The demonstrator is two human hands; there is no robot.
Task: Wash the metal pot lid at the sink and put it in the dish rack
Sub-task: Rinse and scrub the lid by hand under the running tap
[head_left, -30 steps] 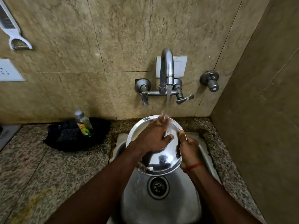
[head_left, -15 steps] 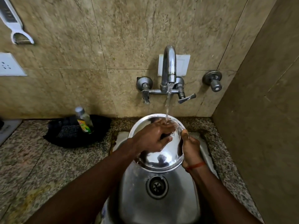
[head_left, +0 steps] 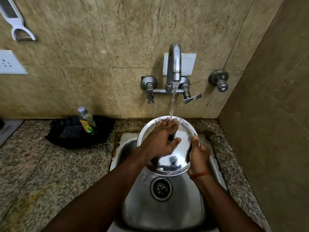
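The round shiny metal pot lid (head_left: pixel 173 162) is held tilted over the steel sink (head_left: pixel 167 213), under the running stream from the tap (head_left: pixel 173 64). My right hand (head_left: pixel 199 154) grips the lid's right rim, thumb on the inner face. My left hand (head_left: pixel 161 139) lies flat across the lid's surface, fingers straight and reaching to the far rim where the water lands. No dish rack is in view.
A black tray (head_left: pixel 66 139) with a scrub pad and a dish soap bottle (head_left: pixel 87 121) sits on the granite counter (head_left: pixel 41 173) left of the sink. A wall closes in on the right. A white peeler (head_left: pixel 15 20) hangs top left.
My left hand has slid up the lid's face toward the far rim, under the water. The right hand keeps its grip on the rim.
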